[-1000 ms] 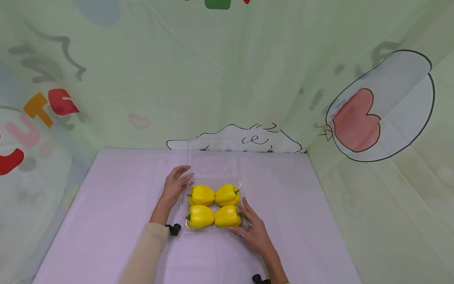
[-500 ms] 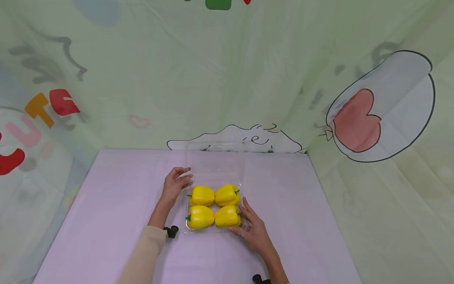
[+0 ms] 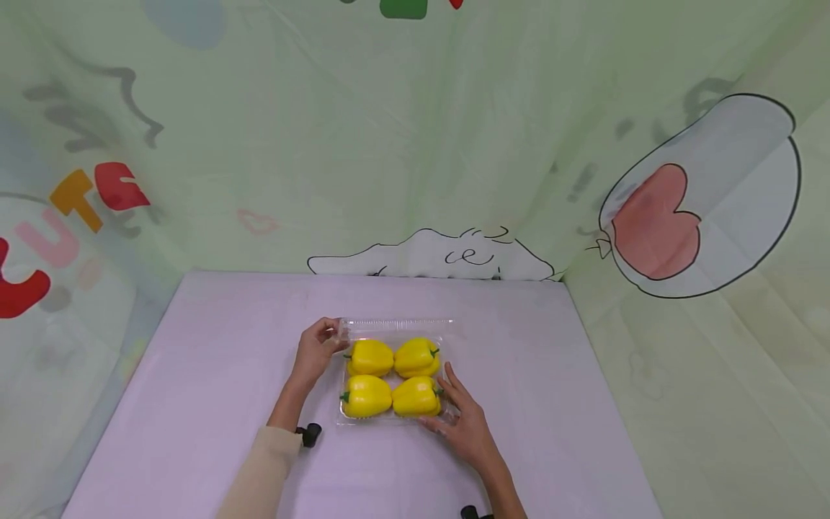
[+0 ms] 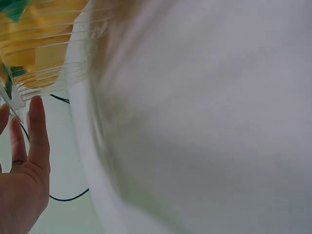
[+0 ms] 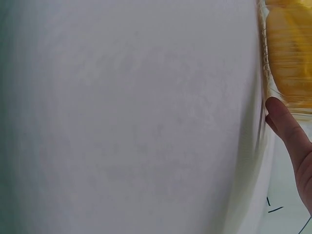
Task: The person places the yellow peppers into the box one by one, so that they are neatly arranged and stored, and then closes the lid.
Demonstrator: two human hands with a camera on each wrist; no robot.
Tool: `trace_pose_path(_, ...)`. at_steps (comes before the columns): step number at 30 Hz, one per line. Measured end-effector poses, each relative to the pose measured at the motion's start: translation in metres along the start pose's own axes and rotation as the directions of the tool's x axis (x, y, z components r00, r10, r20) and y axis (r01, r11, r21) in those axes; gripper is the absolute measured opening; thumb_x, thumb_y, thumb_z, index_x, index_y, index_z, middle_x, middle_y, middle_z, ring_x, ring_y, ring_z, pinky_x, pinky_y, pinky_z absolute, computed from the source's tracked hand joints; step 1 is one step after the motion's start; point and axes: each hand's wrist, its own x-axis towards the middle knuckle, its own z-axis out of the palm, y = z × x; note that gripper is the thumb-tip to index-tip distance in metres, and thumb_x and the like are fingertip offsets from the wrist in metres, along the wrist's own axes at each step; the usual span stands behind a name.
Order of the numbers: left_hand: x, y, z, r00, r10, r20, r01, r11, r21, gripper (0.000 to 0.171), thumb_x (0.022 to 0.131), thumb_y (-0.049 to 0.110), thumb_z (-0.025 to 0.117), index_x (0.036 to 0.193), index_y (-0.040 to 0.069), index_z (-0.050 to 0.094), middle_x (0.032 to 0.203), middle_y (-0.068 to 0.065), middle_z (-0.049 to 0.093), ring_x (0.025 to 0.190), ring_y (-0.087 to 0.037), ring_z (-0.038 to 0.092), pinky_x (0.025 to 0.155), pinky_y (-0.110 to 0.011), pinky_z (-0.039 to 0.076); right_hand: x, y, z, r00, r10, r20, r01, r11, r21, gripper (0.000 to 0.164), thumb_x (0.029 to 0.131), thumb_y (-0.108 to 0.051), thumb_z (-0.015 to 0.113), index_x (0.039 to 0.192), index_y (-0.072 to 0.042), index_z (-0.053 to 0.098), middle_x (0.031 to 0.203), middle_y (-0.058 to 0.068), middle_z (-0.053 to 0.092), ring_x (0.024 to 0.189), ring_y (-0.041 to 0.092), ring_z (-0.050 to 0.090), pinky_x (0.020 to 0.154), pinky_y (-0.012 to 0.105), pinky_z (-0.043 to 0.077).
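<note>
Several yellow bell peppers (image 3: 371, 358) lie in two rows inside a clear plastic clamshell container (image 3: 340, 418). Its see-through lid (image 3: 402, 324) stands raised at the far side, seen nearly edge-on. My left hand (image 3: 316, 353) pinches the lid at its left corner between thumb and fingers. In the left wrist view, fingertips of the left hand (image 4: 29, 165) are right at the ribbed plastic wall. At the near right corner of the container, my right hand (image 3: 463, 422) steadies it, with fingers extended along the side and thumb at the front. The right wrist view shows a straight finger (image 5: 287, 126) against the container.
A pale lilac cloth covers the table (image 3: 532, 404). Behind it and at both sides hangs a light green printed curtain (image 3: 324, 144). A small black camera mount (image 3: 310, 435) sits at the left wrist, another (image 3: 473, 512) at the right.
The lid has swung from upright down toward the peppers. My left hand has come slightly nearer with it and closed in on its corner. The right hand and the peppers stay in place.
</note>
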Motion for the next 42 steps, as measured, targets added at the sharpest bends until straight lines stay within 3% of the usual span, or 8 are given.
trace_pose_path(5, -0.01, -0.008, -0.003, 0.999, 0.041, -0.008, -0.04, 0.994, 0.102, 0.012, 0.097, -0.007, 0.064, 0.107, 0.001, 0.064, 0.143, -0.018, 0.068, 0.128, -0.039, 0.066, 0.111, -0.044, 0.059, 0.0, -0.001, 0.001, 1.0, 0.027, -0.006, -0.028, 0.999, -0.028, 0.09, 0.081, -0.03, 0.092, 0.157, -0.007, 0.05, 0.176, 0.01, 0.028, 0.156, 0.041, 0.041, 0.11, 0.051, 0.055)
trace_pose_path(12, -0.036, -0.014, -0.012, 0.996, 0.083, 0.017, -0.085, 0.985, 0.15, 0.025, 0.1, 0.001, 0.068, 0.123, 0.008, 0.072, 0.146, -0.013, 0.067, 0.128, -0.037, 0.066, 0.104, -0.038, 0.062, -0.001, 0.001, 0.002, 1.0, 0.025, -0.003, -0.025, 0.999, 0.027, 0.092, 0.081, -0.026, 0.093, 0.159, -0.008, 0.047, 0.178, 0.006, 0.024, 0.154, 0.042, 0.044, 0.105, 0.037, 0.06)
trace_pose_path(15, -0.05, -0.016, -0.014, 0.997, 0.074, 0.021, -0.076, 0.982, 0.173, 0.034, 0.101, 0.002, 0.067, 0.132, 0.012, 0.072, 0.147, -0.014, 0.066, 0.129, -0.038, 0.067, 0.102, -0.04, 0.064, -0.001, 0.002, 0.002, 1.0, 0.016, -0.011, -0.016, 0.999, 0.03, 0.094, 0.08, -0.028, 0.093, 0.161, -0.01, 0.046, 0.178, 0.004, 0.025, 0.158, 0.04, 0.037, 0.105, 0.039, 0.06)
trace_pose_path(20, -0.076, -0.016, -0.009, 0.999, 0.03, 0.022, -0.034, 0.974, 0.223, 0.039, 0.107, 0.01, 0.058, 0.144, 0.019, 0.066, 0.149, -0.012, 0.064, 0.125, -0.034, 0.069, 0.093, -0.032, 0.066, -0.001, 0.003, 0.003, 0.999, 0.002, -0.043, -0.004, 0.999, -0.051, 0.094, 0.078, -0.033, 0.094, 0.158, -0.013, 0.051, 0.176, 0.003, 0.028, 0.161, 0.036, 0.033, 0.122, 0.052, 0.045)
trace_pose_path(24, -0.095, -0.014, -0.003, 1.0, 0.011, 0.021, -0.017, 0.958, 0.287, 0.041, 0.112, 0.02, 0.05, 0.152, 0.024, 0.058, 0.153, -0.008, 0.061, 0.12, -0.026, 0.068, 0.087, -0.024, 0.065, 0.0, 0.005, 0.003, 0.998, -0.017, -0.062, 0.012, 0.997, -0.082, 0.092, 0.076, -0.031, 0.095, 0.155, -0.012, 0.054, 0.176, 0.001, 0.03, 0.161, 0.034, 0.035, 0.129, 0.053, 0.035)
trace_pose_path(30, -0.117, -0.01, 0.0, 0.998, -0.001, 0.069, -0.024, 0.934, 0.356, 0.049, 0.112, 0.024, 0.048, 0.162, 0.025, 0.045, 0.133, -0.012, 0.066, 0.098, -0.015, 0.067, 0.071, -0.02, 0.059, 0.0, 0.005, 0.003, 0.997, -0.034, -0.064, 0.029, 0.996, -0.08, 0.092, 0.075, -0.029, 0.096, 0.155, -0.011, 0.055, 0.175, 0.0, 0.031, 0.161, 0.034, 0.035, 0.13, 0.054, 0.033)
trace_pose_path(36, -0.127, -0.016, -0.001, 0.997, 0.012, 0.072, -0.041, 0.908, 0.418, 0.055, 0.107, 0.019, 0.057, 0.16, 0.027, 0.048, 0.105, -0.002, 0.065, 0.083, -0.008, 0.059, 0.063, -0.02, 0.052, -0.001, 0.006, 0.004, 0.992, -0.092, -0.091, 0.082, 0.991, -0.106, 0.09, 0.074, -0.027, 0.096, 0.152, -0.008, 0.057, 0.174, 0.007, 0.034, 0.157, 0.041, 0.038, 0.126, 0.059, 0.036)
trace_pose_path(42, -0.13, -0.021, -0.002, 0.995, -0.028, 0.096, -0.013, 0.914, 0.405, 0.065, 0.101, 0.017, 0.065, 0.162, 0.029, 0.045, 0.097, 0.001, 0.064, 0.077, -0.007, 0.058, 0.063, -0.02, 0.051, -0.001, 0.007, 0.004, 0.991, -0.097, -0.095, 0.087, 0.991, -0.102, 0.09, 0.073, -0.025, 0.097, 0.153, -0.009, 0.057, 0.174, 0.006, 0.035, 0.157, 0.04, 0.039, 0.126, 0.058, 0.036)
